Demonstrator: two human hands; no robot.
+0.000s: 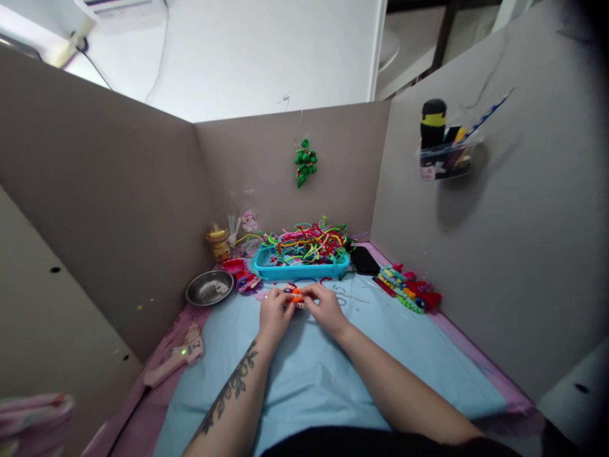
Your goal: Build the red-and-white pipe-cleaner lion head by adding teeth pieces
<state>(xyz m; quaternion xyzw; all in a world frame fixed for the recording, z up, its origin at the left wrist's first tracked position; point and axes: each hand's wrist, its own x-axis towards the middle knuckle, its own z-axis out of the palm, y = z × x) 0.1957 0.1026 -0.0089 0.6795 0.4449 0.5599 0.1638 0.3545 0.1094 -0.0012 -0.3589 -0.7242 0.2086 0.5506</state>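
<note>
My left hand (276, 313) and my right hand (327, 309) meet over the middle of the table. Between their fingertips is a small orange fuzzy pipe-cleaner piece (297, 296), with bits of red, blue and white about it. Both hands are closed on it in a pinch, and the fingers partly hide its shape. Just beyond them stands a turquoise tray (302, 273) heaped with pipe cleaners (314, 244) in many colours. Scissors (340, 296) lie flat to the right of my right hand. A purple and pink fuzzy craft piece (247, 282) rests beyond my left hand.
At left are a metal bowl (195, 292) holding small white bits and a pink glue gun (174, 365) with its cord. Finished-looking fuzzy pieces (404, 289) and a black phone (365, 261) lie right. Grey partitions (285, 184) enclose the table; a pen holder (447, 162) hangs right.
</note>
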